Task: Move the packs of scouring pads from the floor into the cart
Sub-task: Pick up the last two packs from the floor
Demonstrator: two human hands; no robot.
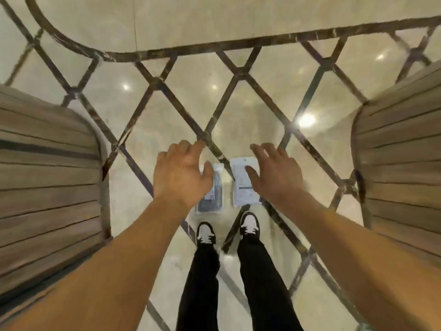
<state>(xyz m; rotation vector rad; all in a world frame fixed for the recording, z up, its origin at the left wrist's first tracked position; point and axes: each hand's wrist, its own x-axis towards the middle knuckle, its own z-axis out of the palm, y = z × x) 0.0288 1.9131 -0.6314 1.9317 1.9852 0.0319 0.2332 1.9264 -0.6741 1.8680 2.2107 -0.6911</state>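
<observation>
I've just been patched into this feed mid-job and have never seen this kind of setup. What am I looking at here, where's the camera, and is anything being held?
There is no machine: a person works with bare hands. The single picture comes from a wide-angle camera on the person's head, looking down, so the edges bend. The left hand and right hand reach down with fingers spread; neither holds anything. Below them, two flat packs lie side by side on the glossy floor, just ahead of the shoes: a darker pack on the left, partly hidden by the left hand, and a white pack on the right. The slatted wooden shapes at both sides look like furniture; I cannot tell what. No cart is in view.
</observation>
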